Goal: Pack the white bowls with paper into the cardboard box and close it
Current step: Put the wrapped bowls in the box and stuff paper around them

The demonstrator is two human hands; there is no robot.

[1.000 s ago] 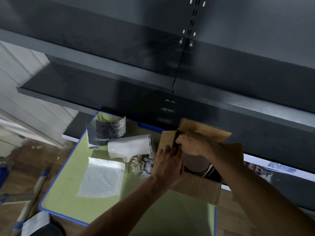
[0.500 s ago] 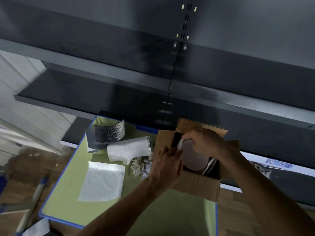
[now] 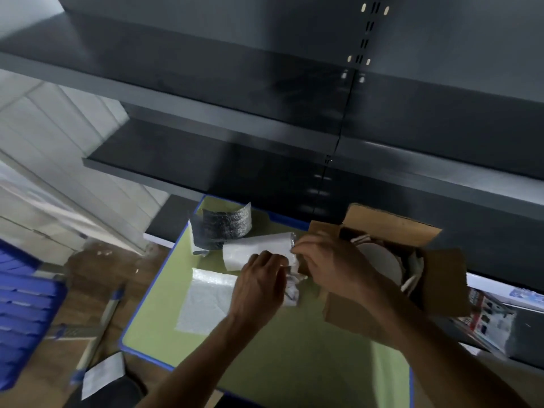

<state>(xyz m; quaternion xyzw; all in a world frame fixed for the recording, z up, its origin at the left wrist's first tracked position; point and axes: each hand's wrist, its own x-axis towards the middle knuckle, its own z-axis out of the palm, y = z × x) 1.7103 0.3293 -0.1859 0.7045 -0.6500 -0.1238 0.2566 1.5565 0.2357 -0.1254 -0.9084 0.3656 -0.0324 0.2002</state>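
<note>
An open cardboard box (image 3: 338,313) stands at the right of the green table (image 3: 294,357), its flaps up. Inside it a white bowl (image 3: 379,260) lies tilted, with more white rims beside it. Crumpled paper (image 3: 292,291) lies on the table just left of the box. My left hand (image 3: 260,282) curls its fingers round the paper from the left. From the right, my right hand (image 3: 332,265) pinches the paper's top, near the end of a white foam roll (image 3: 256,251). Both hands are outside the box.
A flat bubble-wrap sheet (image 3: 206,301) lies left of my left hand, and a silver foil strip (image 3: 226,225) curls at the table's back. Dark shelves (image 3: 265,136) overhang the table. A blue crate (image 3: 20,319) and a long tool (image 3: 100,328) lie on the floor at left.
Both hands have left the box opening and moved left onto the crumpled paper beside it. The bowl in the box is now uncovered. The camera has swung to the left.
</note>
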